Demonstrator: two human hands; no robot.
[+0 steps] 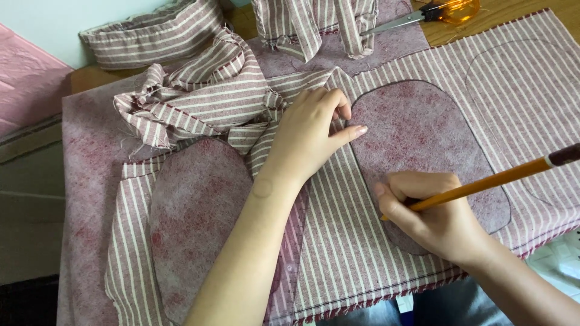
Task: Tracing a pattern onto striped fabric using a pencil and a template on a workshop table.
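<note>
Our right hand (pixel 438 220) grips a pencil (pixel 489 180) at the oval template's (pixel 417 136) lower left edge; our left hand (pixel 311 130), holding nothing, presses the striped fabric (pixel 338 241) beside it. With no fingers on the template, we judge it could slide and skew the outline.

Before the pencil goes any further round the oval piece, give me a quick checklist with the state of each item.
1. Left hand presses the striped fabric flat beside the oval piece: ok.
2. Right hand grips the pencil: ok.
3. Pencil tip on the oval piece's edge: cannot tell, fingers hide it.
4. Traced line visible along the upper and right edge: ok.
5. Fabric under the oval piece lies without wrinkles: ok.
6. Scissors lie clear of the hands: ok.
</note>
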